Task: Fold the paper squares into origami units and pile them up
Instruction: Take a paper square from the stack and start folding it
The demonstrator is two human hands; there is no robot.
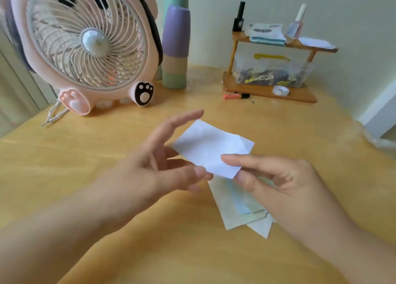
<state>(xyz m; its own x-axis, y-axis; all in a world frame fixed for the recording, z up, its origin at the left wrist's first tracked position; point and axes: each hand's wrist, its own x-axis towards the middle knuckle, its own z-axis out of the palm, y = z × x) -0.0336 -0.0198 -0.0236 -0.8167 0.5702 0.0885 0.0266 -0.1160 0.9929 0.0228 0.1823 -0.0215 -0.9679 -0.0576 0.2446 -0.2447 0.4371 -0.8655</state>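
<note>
A white paper [211, 147], folded into a rectangle with one corner turned in, is held above the wooden table [107, 155]. My right hand [278, 183] pinches its near right corner between thumb and forefinger. My left hand [162, 163] is at the paper's left edge, thumb tip touching the near edge and fingers spread straight behind it. Below the hands, a pile of pale paper pieces [244, 208] lies flat on the table, partly hidden by my right hand.
A pink desk fan [85, 46] stands at the back left, a stack of pastel cups [175, 48] beside it. A small wooden shelf [270, 69] with bottles, a clear box and a tape roll sits at the back right.
</note>
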